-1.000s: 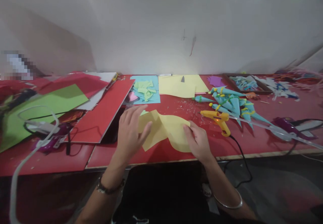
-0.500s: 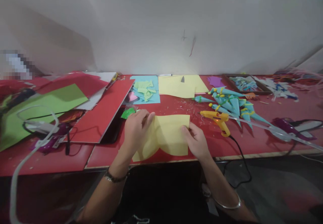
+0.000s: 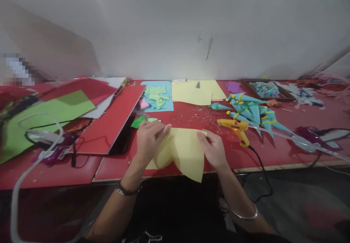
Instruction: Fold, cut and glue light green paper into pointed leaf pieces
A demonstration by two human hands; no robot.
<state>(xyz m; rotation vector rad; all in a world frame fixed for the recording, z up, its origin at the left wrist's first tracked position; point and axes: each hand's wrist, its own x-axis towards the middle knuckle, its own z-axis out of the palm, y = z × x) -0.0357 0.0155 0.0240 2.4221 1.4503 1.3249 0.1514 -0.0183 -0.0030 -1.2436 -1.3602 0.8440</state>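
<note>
A sheet of yellow paper (image 3: 188, 146) is held between my two hands above the front of the red table, bent along its middle. My left hand (image 3: 150, 137) grips its left side, with the fingers curled. At the upper right corner, my right hand (image 3: 213, 146) pinches the sheet between thumb and fingers. The paper's lower right corner hangs past the table edge. A small green packet (image 3: 139, 122) lies just beyond my left hand. To the right of my right hand lies a yellow hot glue gun (image 3: 236, 126) on the table.
Several blue paper cones (image 3: 250, 111) with yellow and green trim lie behind the glue gun. Light green strips rest on a blue sheet (image 3: 168, 105). A red board (image 3: 109, 126) and a green sheet (image 3: 62, 110) are at left. A tray (image 3: 286, 96) of scraps stands back right.
My right hand has shifted slightly up the right edge to the sheet's upper corner. The paper's lower right part now curves down further toward me.
</note>
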